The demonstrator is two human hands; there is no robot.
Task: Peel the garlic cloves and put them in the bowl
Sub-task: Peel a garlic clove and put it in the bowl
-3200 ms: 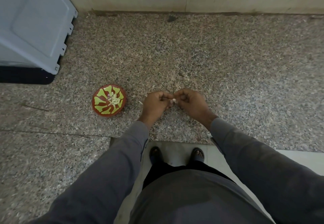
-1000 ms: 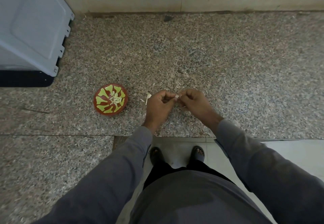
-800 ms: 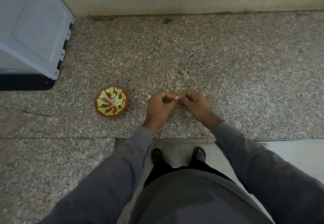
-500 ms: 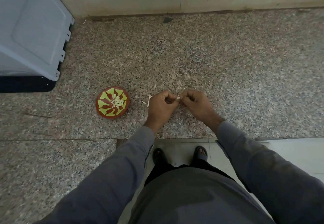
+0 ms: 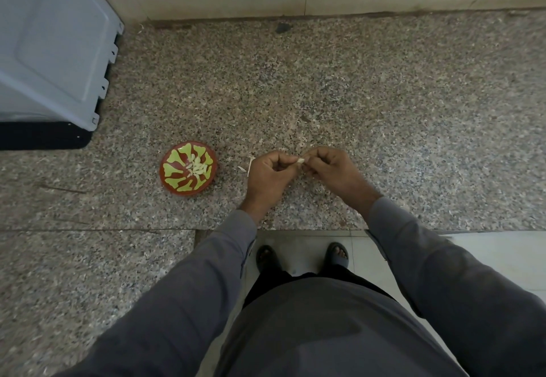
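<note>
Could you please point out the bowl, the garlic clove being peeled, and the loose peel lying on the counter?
bowl (image 5: 170,176): head view, on its red and green inner wall.
clove (image 5: 300,160): head view, on the pale bit showing between both hands.
peel (image 5: 250,165): head view, on the thin pale strip.

i see a speckled, polished stone table (image 5: 384,96), a glossy painted bowl (image 5: 177,186) on it, and matt grey cloth sleeves (image 5: 189,294) nearer me.

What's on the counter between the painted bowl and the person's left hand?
In the head view, a few pale scraps of garlic skin lie on the counter between the bowl and the left hand, nearer the hand.
</note>
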